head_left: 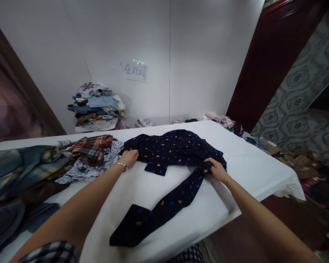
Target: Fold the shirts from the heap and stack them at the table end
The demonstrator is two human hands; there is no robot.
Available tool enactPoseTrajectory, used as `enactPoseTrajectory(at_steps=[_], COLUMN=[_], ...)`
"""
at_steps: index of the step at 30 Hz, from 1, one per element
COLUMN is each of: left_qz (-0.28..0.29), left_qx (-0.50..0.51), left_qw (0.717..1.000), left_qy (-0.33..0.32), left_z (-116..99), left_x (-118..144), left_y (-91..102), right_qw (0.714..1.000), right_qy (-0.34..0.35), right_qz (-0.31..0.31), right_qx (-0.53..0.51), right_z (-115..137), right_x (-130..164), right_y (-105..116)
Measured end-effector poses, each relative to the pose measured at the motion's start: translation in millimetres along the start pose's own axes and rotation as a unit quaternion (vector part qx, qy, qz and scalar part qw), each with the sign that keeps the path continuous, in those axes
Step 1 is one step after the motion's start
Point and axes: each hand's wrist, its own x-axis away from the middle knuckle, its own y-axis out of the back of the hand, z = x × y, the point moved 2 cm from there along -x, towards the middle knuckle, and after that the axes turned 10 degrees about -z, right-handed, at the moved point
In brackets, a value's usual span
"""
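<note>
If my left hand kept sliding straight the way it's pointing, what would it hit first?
Your left hand already rests on the edge of the dark dotted shirt, pointing away and to the right. Going on, it would likely push into that shirt's bunched body first.

The shirt (170, 153) lies mid-counter (249, 164), one sleeve (164, 204) trailing toward the near edge. Left of it sits a heap of garments (44, 168); behind, against the wall, a folded stack (98, 106).

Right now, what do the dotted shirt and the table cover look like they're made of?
Dotted shirt: thin woven fabric, matte navy with printed yellow and blue dots; it drapes and creases softly under both hands.
Table cover: white cloth, probably cotton; matte, lightly wrinkled, hanging loosely over the corner.
</note>
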Motion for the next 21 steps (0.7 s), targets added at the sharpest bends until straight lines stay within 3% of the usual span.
enactPoseTrajectory(at_steps=[3,6,8,10,12,15,18,21], left_qz=[-0.030,-0.061,-0.015,0.074,0.135,0.094,0.035,0.066], left_qx=[0.032,0.047,0.038,0.042,0.058,0.078,0.105,0.120], left_qw=[0.999,0.997,0.997,0.992,0.985,0.991,0.994,0.990], left_qy=[0.003,-0.030,-0.065,-0.090,-0.093,-0.056,0.006,0.038], left_z=[4.3,11.1,12.5,9.8,2.2,-20.4,-55.5,-91.3], left_x=[20.6,63.6,101.1,136.1,159.1,161.8,141.0,118.2], left_y=[36.9,62.9,63.1,53.9,46.2,49.6,54.0,36.8], right_qw=[0.997,0.992,0.987,0.977,0.969,0.970,0.973,0.969], right_qy=[-0.038,-0.099,-0.122,-0.128,-0.128,-0.129,-0.149,-0.189], right_qz=[-0.044,-0.004,0.076,0.162,0.211,0.205,0.167,0.132], right_qx=[-0.059,-0.084,-0.075,-0.051,-0.027,-0.031,-0.063,-0.089], right_z=[9.1,8.6,3.4,-3.2,-8.5,-11.9,-14.9,-20.6], right_x=[0.8,11.2,22.4,34.2,42.8,46.8,45.1,45.0], right_y=[22.2,35.5,36.8,34.1,30.2,23.6,15.4,8.3])
